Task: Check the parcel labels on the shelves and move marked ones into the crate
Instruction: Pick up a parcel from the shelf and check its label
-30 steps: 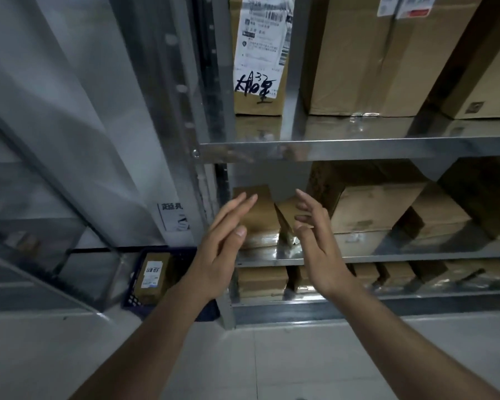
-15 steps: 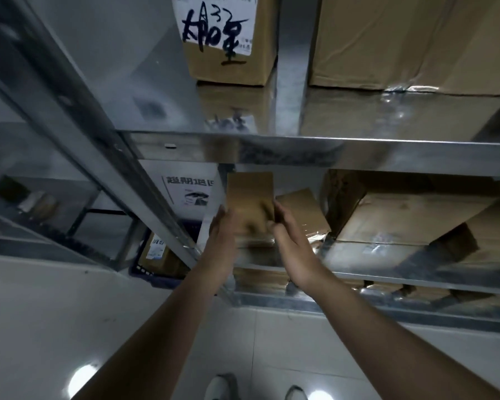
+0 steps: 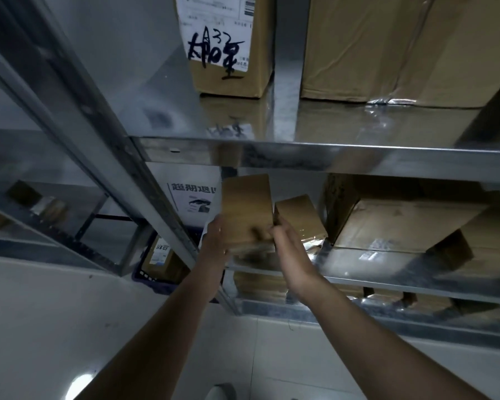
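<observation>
Brown cardboard: a small parcel stands at the front of a steel shelf, held by both hands. The left hand grips its 9 o'clock side and the right hand pinches its 4 o'clock corner (those fingers are blurred). A second parcel leans just beside it at 3 o'clock. The blue crate sits on the floor at 8 o'clock, holding one labelled box.

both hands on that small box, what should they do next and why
Probably turn the small parcel over: both the left hand and right hand grip it, yet the face toward the camera is plain brown, no label showing.
</observation>
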A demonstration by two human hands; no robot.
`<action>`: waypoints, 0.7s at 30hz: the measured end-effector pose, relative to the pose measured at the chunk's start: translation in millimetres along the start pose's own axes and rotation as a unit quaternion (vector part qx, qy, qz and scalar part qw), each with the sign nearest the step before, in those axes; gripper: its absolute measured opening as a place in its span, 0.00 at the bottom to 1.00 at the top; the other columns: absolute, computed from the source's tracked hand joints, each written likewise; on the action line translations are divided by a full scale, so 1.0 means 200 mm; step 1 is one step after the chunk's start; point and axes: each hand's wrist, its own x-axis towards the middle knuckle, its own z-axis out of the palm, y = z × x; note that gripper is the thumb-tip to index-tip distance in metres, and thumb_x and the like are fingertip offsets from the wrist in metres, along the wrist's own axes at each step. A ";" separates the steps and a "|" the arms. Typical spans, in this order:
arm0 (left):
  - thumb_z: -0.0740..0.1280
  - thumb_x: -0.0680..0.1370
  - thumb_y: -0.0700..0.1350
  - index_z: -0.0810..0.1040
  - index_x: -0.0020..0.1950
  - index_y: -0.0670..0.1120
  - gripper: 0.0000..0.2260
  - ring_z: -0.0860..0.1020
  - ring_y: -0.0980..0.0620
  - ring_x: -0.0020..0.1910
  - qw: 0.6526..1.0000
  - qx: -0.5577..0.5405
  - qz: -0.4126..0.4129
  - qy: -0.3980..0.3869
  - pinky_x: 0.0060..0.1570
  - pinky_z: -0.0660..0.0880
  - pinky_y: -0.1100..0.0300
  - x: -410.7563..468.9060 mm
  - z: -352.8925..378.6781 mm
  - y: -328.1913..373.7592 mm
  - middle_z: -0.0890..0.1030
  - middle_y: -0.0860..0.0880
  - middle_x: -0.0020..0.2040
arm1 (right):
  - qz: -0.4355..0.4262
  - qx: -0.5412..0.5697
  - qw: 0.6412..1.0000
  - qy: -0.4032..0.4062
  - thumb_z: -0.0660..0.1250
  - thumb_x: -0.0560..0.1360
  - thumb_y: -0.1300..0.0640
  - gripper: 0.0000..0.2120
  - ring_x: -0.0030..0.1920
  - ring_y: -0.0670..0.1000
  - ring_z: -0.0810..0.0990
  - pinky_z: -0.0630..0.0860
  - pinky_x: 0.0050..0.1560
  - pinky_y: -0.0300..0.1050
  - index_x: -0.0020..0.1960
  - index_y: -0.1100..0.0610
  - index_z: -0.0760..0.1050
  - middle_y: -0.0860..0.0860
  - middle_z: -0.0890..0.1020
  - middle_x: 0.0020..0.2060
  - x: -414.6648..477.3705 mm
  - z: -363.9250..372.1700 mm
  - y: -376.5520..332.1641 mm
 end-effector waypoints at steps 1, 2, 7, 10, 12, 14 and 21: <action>0.57 0.88 0.52 0.76 0.49 0.52 0.12 0.79 0.56 0.44 1.000 -0.008 0.002 0.000 0.41 0.75 0.61 -0.05 -0.01 0.01 0.80 0.51 0.47 | -0.005 -0.008 1.000 -0.001 0.59 0.86 0.43 0.17 0.68 0.46 0.68 0.65 0.67 0.48 0.74 0.36 0.66 0.41 0.67 0.69 -0.03 0.00 -0.01; 0.58 0.88 0.51 0.77 0.50 0.51 0.11 0.81 0.56 0.42 1.000 -0.027 0.005 -0.003 0.40 0.76 0.62 -0.09 -0.03 0.01 0.80 0.50 0.47 | -0.011 -0.011 1.000 -0.003 0.59 0.85 0.42 0.16 0.69 0.46 0.68 0.64 0.66 0.47 0.72 0.35 0.67 0.42 0.68 0.70 -0.05 -0.01 -0.02; 0.60 0.86 0.50 0.79 0.56 0.49 0.10 0.79 0.55 0.49 0.998 -0.052 0.024 -0.020 0.46 0.75 0.59 -0.27 -0.10 0.05 0.81 0.50 0.50 | -0.024 -0.025 0.999 0.008 0.59 0.86 0.48 0.09 0.64 0.45 0.72 0.64 0.65 0.44 0.57 0.31 0.70 0.45 0.72 0.65 -0.24 -0.01 -0.08; 0.57 0.87 0.50 0.80 0.53 0.48 0.13 0.78 0.56 0.48 0.997 -0.042 0.035 -0.047 0.54 0.75 0.57 -0.34 -0.16 0.07 0.81 0.51 0.50 | -0.041 -0.032 0.998 0.034 0.59 0.86 0.50 0.13 0.58 0.39 0.74 0.66 0.63 0.43 0.51 0.31 0.74 0.43 0.75 0.59 -0.39 0.02 -0.11; 0.55 0.88 0.52 0.81 0.62 0.46 0.17 0.78 0.57 0.51 0.995 -0.027 0.059 -0.081 0.59 0.75 0.57 -0.40 -0.20 0.06 0.82 0.51 0.56 | -0.046 -0.021 0.997 0.064 0.61 0.84 0.45 0.09 0.60 0.42 0.74 0.69 0.65 0.46 0.51 0.34 0.78 0.44 0.75 0.60 -0.47 0.05 -0.10; 0.54 0.88 0.53 0.78 0.70 0.46 0.20 0.77 0.56 0.55 0.992 -0.024 0.062 -0.108 0.68 0.71 0.53 -0.46 -0.27 0.05 0.81 0.49 0.62 | -0.040 -0.006 0.993 0.113 0.62 0.80 0.40 0.09 0.63 0.46 0.75 0.71 0.71 0.52 0.54 0.38 0.80 0.46 0.75 0.62 -0.58 0.09 -0.09; 0.58 0.86 0.56 0.80 0.65 0.49 0.17 0.77 0.53 0.59 0.985 -0.017 0.051 -0.163 0.70 0.71 0.49 -0.65 -0.49 0.03 0.79 0.49 0.64 | -0.041 -0.016 0.987 0.155 0.59 0.84 0.43 0.10 0.62 0.44 0.75 0.71 0.59 0.46 0.61 0.43 0.76 0.45 0.79 0.61 -0.92 0.19 -0.13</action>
